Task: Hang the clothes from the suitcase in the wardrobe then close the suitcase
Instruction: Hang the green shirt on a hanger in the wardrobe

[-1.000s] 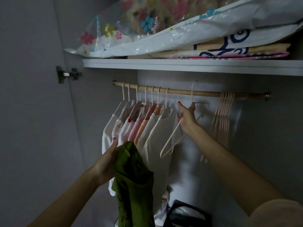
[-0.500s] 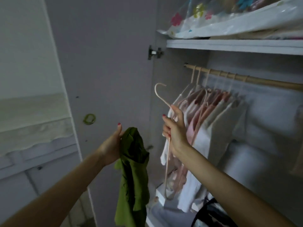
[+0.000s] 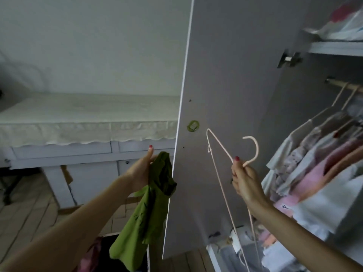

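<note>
Swung away from the rail, both my hands now sit in front of the open wardrobe door (image 3: pixel 225 75). My right hand (image 3: pixel 244 182) is curled round the neck of a pale pink hanger (image 3: pixel 220 150), hook up. My left hand (image 3: pixel 140 170) grips the green garment (image 3: pixel 143 218), which hangs limp. Hung clothes (image 3: pixel 314 165) stay on the rail (image 3: pixel 345 86) at right.
</note>
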